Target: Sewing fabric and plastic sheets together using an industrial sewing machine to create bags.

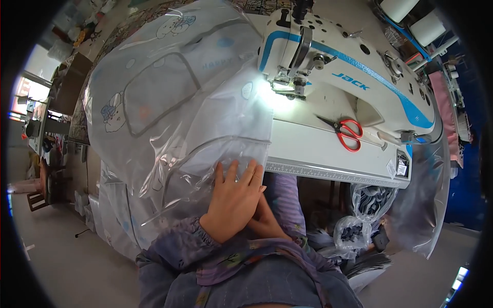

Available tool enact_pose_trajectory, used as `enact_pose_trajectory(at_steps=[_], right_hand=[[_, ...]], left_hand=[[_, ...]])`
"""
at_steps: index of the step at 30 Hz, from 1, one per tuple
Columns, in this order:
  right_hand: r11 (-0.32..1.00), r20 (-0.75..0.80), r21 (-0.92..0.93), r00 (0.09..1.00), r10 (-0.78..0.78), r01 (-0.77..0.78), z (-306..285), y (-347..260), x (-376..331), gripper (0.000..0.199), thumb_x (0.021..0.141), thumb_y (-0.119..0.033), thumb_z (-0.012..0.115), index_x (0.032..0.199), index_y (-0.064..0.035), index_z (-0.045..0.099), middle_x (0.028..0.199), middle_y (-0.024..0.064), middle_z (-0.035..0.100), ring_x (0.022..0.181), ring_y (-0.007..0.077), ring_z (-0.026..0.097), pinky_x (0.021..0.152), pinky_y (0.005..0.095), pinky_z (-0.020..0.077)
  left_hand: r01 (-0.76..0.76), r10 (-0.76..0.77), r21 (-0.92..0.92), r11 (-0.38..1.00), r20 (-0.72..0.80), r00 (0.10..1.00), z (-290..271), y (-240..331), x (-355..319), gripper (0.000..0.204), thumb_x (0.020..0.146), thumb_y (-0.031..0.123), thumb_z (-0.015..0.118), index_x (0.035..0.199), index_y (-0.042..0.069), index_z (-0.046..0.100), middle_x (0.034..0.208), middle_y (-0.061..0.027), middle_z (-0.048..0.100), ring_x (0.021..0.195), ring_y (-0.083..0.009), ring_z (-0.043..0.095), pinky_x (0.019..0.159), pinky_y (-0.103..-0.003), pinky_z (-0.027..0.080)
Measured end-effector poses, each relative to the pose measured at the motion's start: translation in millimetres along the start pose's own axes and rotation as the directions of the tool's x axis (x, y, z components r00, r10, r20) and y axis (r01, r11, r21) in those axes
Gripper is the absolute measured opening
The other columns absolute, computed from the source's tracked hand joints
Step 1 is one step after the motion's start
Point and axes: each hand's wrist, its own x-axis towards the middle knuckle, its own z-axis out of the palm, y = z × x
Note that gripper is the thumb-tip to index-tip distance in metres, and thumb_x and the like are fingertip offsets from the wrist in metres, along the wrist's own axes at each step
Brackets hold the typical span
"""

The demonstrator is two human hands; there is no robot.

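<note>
The left hand's fingers (241, 172) lie flat and spread, pressing down on the clear plastic sheet (179, 108) at the counter's (313, 146) near edge; they grip nothing, only rest on the film. The left hand (233, 200) sits near the middle of the view, at about 6 o'clock from the sewing machine's needle. The right hand (264, 220) is tucked just under and at 4 o'clock of the left, mostly hidden by it, so whether its fingers are curled or holding anything cannot be told.

The sheet is printed with cartoon animals and a grey rounded panel; it spreads from the needle area out toward 9 and 10 o'clock and hangs over the counter's edge. The white and blue sewing machine (349, 66) stands at 1 o'clock from the hands, its lamp bright at the needle. Red-handled scissors (345, 131) lie on the counter at 2 o'clock from the hands, well apart from them. Bagged fabric (354, 231) hangs below the counter at 3 o'clock.
</note>
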Motion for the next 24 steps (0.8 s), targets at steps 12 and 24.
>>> enact_pose_trajectory(at_steps=[12,24], right_hand=[[0.978,-0.072,-0.198,0.995,-0.072,0.057,-9.9,-17.7,24.1,0.072,0.094,0.007,0.06,0.156,-0.0028,0.026,0.146,0.0109,0.047,0.128,0.0142,0.049,0.103,0.0271,0.0423],[0.993,-0.18,0.047,0.979,-0.1,0.11,-13.4,-46.0,65.6,0.059,0.094,0.008,0.061,0.148,0.0004,0.039,0.135,0.0074,0.055,0.122,0.0125,0.052,0.101,0.0269,0.0437]], left_hand=[[0.011,-0.011,-0.002,1.0,-0.076,0.997,8.4,-14.4,48.1,0.042,0.096,0.027,0.061,0.131,0.003,0.06,0.135,-0.0125,0.06,0.119,-0.037,0.058,0.107,-0.058,0.04],[0.037,-0.033,0.037,0.999,-0.106,0.994,16.5,-26.3,100.8,0.037,0.098,0.028,0.058,0.128,0.005,0.063,0.133,-0.0128,0.063,0.118,-0.0323,0.06,0.102,-0.053,0.046]])
